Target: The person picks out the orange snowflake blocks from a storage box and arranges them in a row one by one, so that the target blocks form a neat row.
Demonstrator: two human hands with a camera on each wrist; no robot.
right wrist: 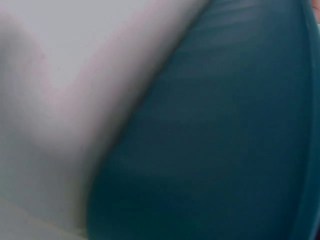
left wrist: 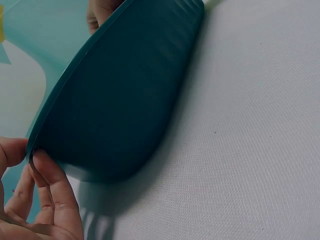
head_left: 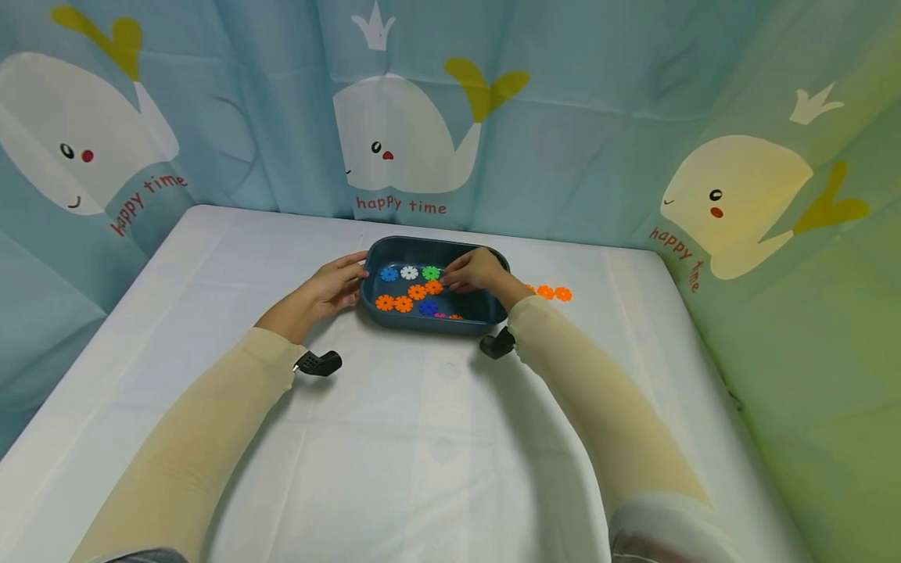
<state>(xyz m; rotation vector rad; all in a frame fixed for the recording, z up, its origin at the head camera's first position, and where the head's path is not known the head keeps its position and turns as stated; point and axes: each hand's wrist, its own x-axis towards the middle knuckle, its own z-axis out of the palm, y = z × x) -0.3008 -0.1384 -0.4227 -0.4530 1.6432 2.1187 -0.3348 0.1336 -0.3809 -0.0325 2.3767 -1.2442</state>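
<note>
A dark blue-green plastic basin (head_left: pixel 436 325) stands on the table, with several flower-shaped plastic discs inside it. At its left end my left hand (head_left: pixel 331 288) holds the rim, and the left wrist view has the thumb and forefinger (left wrist: pixel 56 185) pinching it from either side. My right hand (head_left: pixel 479 271) reaches over the right part of the basin. Its bunched fingertips are close to a green disc (head_left: pixel 431 273) and an orange disc (head_left: pixel 433 288); I cannot tell whether they hold one. A white disc (head_left: pixel 409 272) and a blue disc (head_left: pixel 389 274) lie farther left inside.
Several orange discs (head_left: pixel 563 294) lie in a row on the white-covered table (head_left: pixel 380 438), right of the basin and partly behind my right wrist. A light blue curtain (head_left: pixel 591 172) printed with whales hangs along the table's far edge, and a green part of it borders the right side.
</note>
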